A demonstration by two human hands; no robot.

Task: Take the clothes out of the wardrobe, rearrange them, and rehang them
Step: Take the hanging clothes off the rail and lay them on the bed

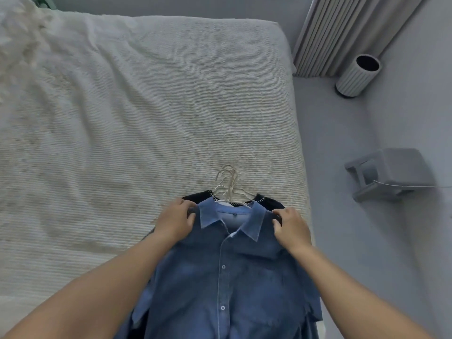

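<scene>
Blue shirt (227, 277) on stacked hangers (228, 184), lower centre of frame, on bed (122, 106). Left hand (176, 220) and right hand (289, 225) pinching its shoulders. Likely soft, light, limp; best held at shoulders or hanger hooks.

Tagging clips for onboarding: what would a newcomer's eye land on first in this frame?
First, the blue shirt low in the middle, gripped at its shoulders by both hands, left hand and right hand, with a dark garment under it and pale hanger hooks poking out above the collar. It all lies near the right edge of a big white bed. A ribbed white bin stands on the floor at upper right.
</scene>
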